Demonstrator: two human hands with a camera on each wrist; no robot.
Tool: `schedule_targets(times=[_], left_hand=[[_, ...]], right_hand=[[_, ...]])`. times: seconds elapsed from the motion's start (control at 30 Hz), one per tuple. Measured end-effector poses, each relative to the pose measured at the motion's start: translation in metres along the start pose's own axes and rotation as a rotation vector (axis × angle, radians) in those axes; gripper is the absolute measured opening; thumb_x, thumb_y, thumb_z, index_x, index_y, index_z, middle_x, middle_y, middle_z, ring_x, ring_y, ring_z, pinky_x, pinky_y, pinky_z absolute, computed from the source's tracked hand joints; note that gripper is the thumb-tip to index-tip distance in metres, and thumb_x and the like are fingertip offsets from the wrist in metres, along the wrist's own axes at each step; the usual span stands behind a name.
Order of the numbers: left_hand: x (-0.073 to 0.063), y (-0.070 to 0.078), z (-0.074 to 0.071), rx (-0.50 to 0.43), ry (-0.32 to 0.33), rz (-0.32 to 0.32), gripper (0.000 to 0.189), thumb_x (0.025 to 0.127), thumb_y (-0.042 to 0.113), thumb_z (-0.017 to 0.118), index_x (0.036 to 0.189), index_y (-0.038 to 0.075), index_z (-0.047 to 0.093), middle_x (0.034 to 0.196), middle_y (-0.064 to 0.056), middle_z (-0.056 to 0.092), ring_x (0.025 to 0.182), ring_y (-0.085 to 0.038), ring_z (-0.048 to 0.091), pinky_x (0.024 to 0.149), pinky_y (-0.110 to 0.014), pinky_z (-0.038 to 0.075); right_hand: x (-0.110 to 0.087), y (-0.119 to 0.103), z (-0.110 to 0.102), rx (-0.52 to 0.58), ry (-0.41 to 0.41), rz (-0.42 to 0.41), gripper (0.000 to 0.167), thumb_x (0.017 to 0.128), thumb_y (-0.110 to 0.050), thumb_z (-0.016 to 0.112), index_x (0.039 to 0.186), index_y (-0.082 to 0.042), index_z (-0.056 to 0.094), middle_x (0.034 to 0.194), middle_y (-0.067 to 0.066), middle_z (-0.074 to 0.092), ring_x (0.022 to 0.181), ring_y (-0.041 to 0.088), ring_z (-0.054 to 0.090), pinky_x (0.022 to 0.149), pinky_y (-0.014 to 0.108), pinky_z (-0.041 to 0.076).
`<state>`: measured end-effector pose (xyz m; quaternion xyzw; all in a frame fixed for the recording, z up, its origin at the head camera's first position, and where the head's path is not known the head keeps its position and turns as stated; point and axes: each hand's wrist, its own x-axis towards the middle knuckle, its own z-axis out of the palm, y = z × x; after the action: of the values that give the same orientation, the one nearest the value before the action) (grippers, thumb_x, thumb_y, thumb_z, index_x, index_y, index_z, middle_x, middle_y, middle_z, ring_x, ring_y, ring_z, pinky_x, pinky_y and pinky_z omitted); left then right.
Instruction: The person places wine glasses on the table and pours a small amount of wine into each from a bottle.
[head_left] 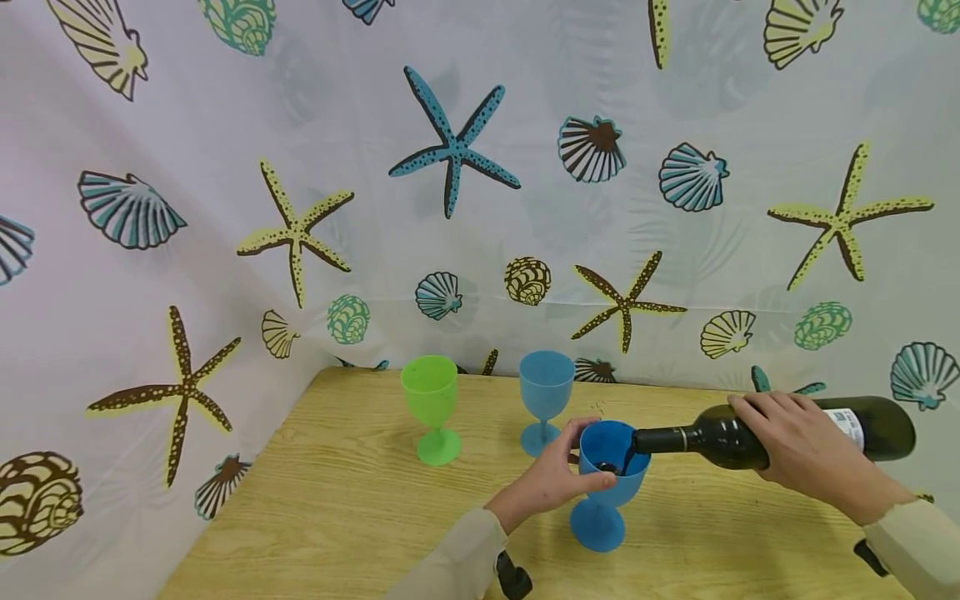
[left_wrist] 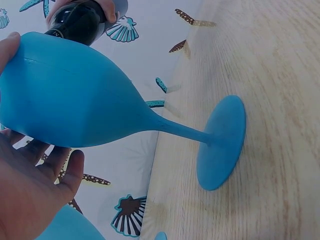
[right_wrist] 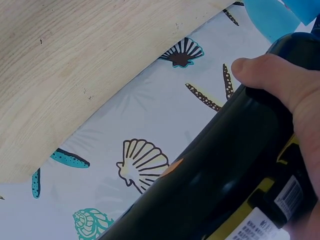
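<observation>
In the head view my left hand (head_left: 551, 477) holds a dark blue plastic goblet (head_left: 597, 522) by its bowl, thumb on the near side. The goblet's round foot stands on the table, as the left wrist view also shows. My right hand (head_left: 806, 446) grips a dark glass wine bottle (head_left: 723, 437) around its body, tipped nearly level. Its mouth is at the goblet's rim, and dark liquid runs down into the bowl, where a little dark liquid shows. The right wrist view shows the bottle (right_wrist: 220, 145) with a white barcode label, my thumb across it.
Behind the held goblet stands a lighter blue goblet (head_left: 546, 392), close to my left hand. A green goblet (head_left: 430, 396) is farther left. The wooden table (head_left: 322, 492) ends at a white curtain (head_left: 345, 92) printed with shells and starfish.
</observation>
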<state>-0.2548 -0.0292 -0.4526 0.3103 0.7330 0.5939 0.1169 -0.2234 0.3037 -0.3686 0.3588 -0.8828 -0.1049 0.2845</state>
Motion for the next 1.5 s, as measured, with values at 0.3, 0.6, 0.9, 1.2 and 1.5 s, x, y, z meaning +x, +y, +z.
schedule_targets(times=[0.3, 0.6, 0.9, 1.2, 1.5], left_hand=[[0.0010, 0.0007, -0.0008, 0.008, 0.002, -0.005, 0.071, 0.087, 0.041, 0.067, 0.144, 0.023, 0.030, 0.136, 0.001, 0.044, 0.118, -0.014, 0.047, 0.093, -0.035, 0.042], [0.0017, 0.0018, -0.0013, 0.018, 0.002, -0.010, 0.069, 0.088, 0.037, 0.067, 0.144, 0.023, 0.030, 0.137, 0.001, 0.044, 0.118, -0.015, 0.047, 0.092, -0.033, 0.042], [0.0029, 0.0016, -0.0016, 0.020, 0.004, -0.010, 0.067, 0.089, 0.033, 0.067, 0.144, 0.023, 0.031, 0.136, 0.001, 0.045, 0.117, -0.014, 0.048, 0.092, -0.035, 0.043], [0.0033, 0.0021, -0.0018, 0.021, 0.004, -0.008, 0.067, 0.089, 0.034, 0.067, 0.144, 0.024, 0.031, 0.136, 0.002, 0.045, 0.117, -0.014, 0.048, 0.092, -0.034, 0.043], [0.0017, 0.0015, 0.0002, 0.020, 0.008, -0.026, 0.067, 0.089, 0.033, 0.067, 0.144, 0.023, 0.030, 0.135, 0.001, 0.046, 0.119, -0.014, 0.047, 0.093, -0.034, 0.042]], right_hand=[[0.0006, 0.0006, -0.0004, -0.008, -0.009, -0.001, 0.096, 0.041, -0.030, 0.093, 0.121, 0.003, 0.052, 0.105, 0.021, 0.059, 0.087, 0.039, 0.058, 0.073, 0.054, 0.047], [0.0009, 0.0003, -0.0006, 0.002, -0.019, 0.015, 0.096, 0.042, -0.030, 0.094, 0.121, 0.003, 0.051, 0.106, 0.021, 0.059, 0.088, 0.039, 0.058, 0.074, 0.054, 0.047], [0.0005, 0.0006, 0.0004, 0.004, -0.018, 0.022, 0.095, 0.042, -0.029, 0.094, 0.121, 0.003, 0.051, 0.107, 0.021, 0.058, 0.087, 0.039, 0.058, 0.073, 0.054, 0.047], [-0.0008, -0.0002, 0.0014, 0.020, -0.024, 0.037, 0.098, 0.042, -0.031, 0.094, 0.123, 0.003, 0.050, 0.109, 0.022, 0.057, 0.090, 0.040, 0.058, 0.075, 0.056, 0.046], [-0.0034, -0.0037, 0.0074, 0.080, -0.011, 0.048, 0.096, 0.043, -0.028, 0.094, 0.122, 0.005, 0.051, 0.108, 0.022, 0.057, 0.093, 0.040, 0.058, 0.076, 0.056, 0.046]])
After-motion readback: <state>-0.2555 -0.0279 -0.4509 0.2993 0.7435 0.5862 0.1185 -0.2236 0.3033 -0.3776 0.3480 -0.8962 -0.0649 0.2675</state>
